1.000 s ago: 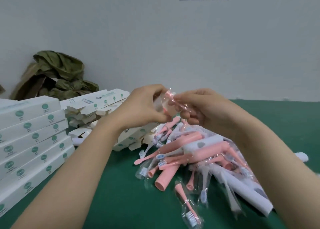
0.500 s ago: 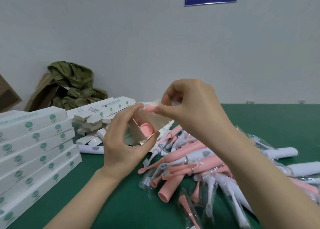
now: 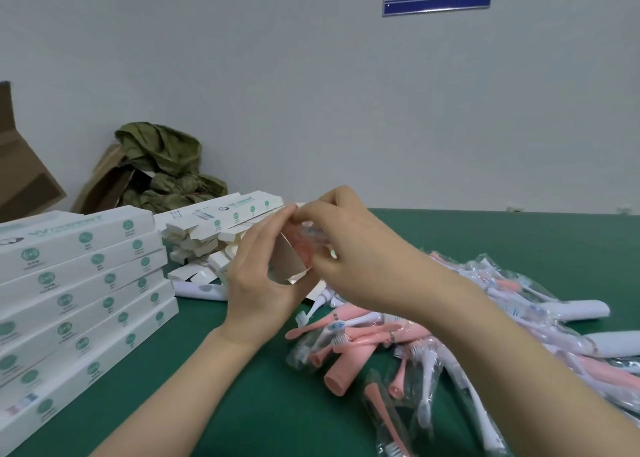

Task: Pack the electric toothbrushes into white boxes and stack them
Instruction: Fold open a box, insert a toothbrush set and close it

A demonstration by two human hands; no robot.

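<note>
Pink brush (image 3: 305,248) sitting in box (image 3: 289,264) mouth, right of stack (image 3: 79,283). Left hand (image 3: 263,285) gripping box, mouth tilted toward person for easy loading. Right hand (image 3: 356,248) pinching bagged brush, guiding it in. Loose brushes (image 3: 415,345) lying farther right of stack, within reach.

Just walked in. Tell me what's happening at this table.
A person is packing toothbrushes. The left hand holds an open white box, and the right hand pinches a plastic-wrapped pink piece at its mouth, apparently feeding it in. Closed boxes sit stacked on the left of the green table, and a loose pile of pink and white toothbrushes lies on the right.
</note>
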